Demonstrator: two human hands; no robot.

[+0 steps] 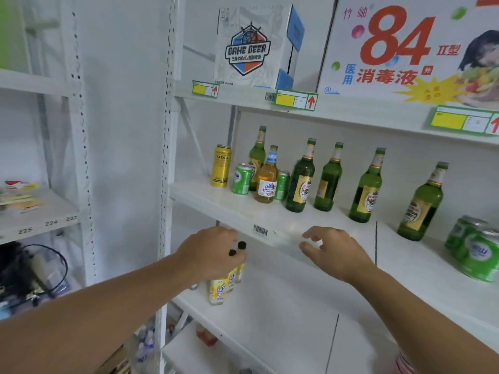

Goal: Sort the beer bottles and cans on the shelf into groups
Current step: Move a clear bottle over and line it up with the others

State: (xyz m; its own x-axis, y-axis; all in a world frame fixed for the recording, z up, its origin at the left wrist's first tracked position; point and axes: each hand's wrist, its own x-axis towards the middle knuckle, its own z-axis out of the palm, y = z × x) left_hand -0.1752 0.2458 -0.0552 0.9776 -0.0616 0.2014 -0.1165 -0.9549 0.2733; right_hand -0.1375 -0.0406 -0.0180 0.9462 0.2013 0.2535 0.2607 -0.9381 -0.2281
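Both hands (213, 252) (332, 249) hover below the beer bottles (299, 179)

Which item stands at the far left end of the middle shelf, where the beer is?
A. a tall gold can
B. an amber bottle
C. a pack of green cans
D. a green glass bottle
A: the tall gold can stands leftmost on the middle shelf, left of every bottle.

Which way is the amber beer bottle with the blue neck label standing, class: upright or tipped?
Upright. The amber beer bottle stands on its base on the middle shelf, cap uppermost, among green bottles and cans.
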